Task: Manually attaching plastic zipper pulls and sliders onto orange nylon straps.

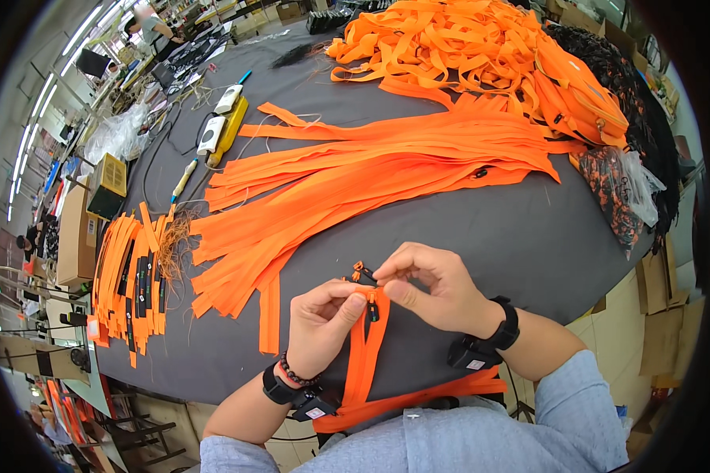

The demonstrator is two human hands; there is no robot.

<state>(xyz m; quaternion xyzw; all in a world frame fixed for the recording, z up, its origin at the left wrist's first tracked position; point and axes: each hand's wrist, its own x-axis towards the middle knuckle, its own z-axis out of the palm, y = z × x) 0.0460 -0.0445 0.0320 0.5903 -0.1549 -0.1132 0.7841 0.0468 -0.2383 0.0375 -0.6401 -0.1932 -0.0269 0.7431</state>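
Note:
My left hand (323, 323) pinches the upper end of an orange zipper (363, 363) between thumb and forefinger. The zipper hangs toward my lap, its two tapes spread apart lower down. A black zipper pull (373, 310) dangles just below its top edge. My right hand (434, 288) is closed, thumb and forefinger close together at the zipper's top right corner; whatever lies between those fingertips is too small to make out. Just beyond the fingertips, a few loose black-and-orange zipper sliders (360, 273) rest on the grey table (481, 229).
Long orange zipper strips (371, 169) spread across the table. Behind them rises a heap of orange straps (442, 39), beside an orange bag (580, 91). A plastic bag of sliders (611, 189) sits right. Orange-and-black pieces (130, 276), a soldering-type tool (184, 181) and a power strip (229, 130) lie left.

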